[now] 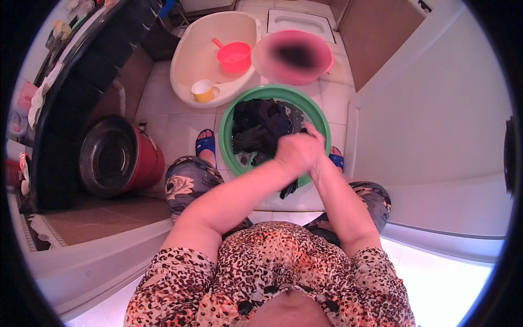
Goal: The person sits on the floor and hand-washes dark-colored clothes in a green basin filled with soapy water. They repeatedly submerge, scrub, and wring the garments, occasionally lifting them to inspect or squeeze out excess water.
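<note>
On pale tiles [177, 128], green basin [225, 136].

Blur masks the dark contents [297, 55] of the far pink basin [262, 59]; the left hand [295, 151] hides part of the gripped black cloth [290, 189].

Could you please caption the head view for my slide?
Left hand and right hand clasp dark cloth over a green basin of laundry.
</note>
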A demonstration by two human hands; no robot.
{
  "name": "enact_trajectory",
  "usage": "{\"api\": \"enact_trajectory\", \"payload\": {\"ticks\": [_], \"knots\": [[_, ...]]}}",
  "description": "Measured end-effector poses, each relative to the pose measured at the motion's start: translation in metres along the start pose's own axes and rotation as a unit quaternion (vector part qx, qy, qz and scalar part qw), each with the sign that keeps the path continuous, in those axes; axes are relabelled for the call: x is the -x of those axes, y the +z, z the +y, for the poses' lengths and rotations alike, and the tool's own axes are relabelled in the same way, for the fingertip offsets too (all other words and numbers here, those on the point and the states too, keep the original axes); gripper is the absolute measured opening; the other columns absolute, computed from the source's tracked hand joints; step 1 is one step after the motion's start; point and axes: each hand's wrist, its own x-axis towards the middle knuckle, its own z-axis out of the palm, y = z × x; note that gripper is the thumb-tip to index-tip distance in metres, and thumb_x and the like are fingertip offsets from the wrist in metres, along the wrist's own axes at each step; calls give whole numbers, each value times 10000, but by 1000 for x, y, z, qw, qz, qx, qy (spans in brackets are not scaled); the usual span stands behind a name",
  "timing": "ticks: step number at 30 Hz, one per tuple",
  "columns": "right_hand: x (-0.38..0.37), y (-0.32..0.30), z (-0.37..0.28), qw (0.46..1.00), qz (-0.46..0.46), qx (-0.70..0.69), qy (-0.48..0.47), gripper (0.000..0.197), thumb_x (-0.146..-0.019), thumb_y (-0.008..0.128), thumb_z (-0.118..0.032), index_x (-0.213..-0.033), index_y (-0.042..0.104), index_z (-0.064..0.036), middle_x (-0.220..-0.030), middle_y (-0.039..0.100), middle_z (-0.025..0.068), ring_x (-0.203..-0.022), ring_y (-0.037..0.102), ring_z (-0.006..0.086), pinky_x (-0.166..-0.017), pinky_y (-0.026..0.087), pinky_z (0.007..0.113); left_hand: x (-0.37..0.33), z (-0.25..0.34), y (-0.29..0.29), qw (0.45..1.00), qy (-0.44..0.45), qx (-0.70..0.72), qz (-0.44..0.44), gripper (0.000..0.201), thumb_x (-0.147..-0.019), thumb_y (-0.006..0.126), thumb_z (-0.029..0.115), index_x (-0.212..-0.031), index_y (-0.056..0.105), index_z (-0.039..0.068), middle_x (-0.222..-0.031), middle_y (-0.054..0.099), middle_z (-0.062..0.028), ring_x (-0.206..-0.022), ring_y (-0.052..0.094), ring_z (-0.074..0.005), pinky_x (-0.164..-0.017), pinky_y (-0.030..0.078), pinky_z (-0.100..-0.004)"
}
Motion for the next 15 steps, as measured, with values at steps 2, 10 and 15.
{"api": "enact_trajectory", "payload": {"ticks": [2, 10, 15], "knots": [[-46, -132, -13, 966, -30, 206, -153, 377, -940, 476, -436, -985, 621, -91, -813, 647, 83, -736, 620, 246, -687, 505, 395, -10, 41, -19, 995, 83, 47, 33, 345, -927, 480, 224, -642, 623, 93, -579, 549, -106, -562, 580, -335, -621, 511, -491], [23, 66, -6, 956, 108, 273, 2, 508, -922, 556, -427, -1238, 537, -31, -1152, 616, 115, -1034, 599, 211, -846, 506, 368, -42, -59, -33, 952, -246, 153, -96, 554, -963, 457, 436, -737, 657, -29, -670, 619, -202, -642, 614, -309, -653, 479, -414], [38, 74, -32, 887, 24, 461, -18, 439, -890, 665, -265, -1239, 543, -28, -1062, 647, 76, -932, 631, 143, -789, 521, 284, -47, -71, -64, 792, -311, 454, -262, 337, -921, 630, 327, -929, 683, -5, -848, 651, -3, -788, 565, -72, -720, 472, -263]]}}
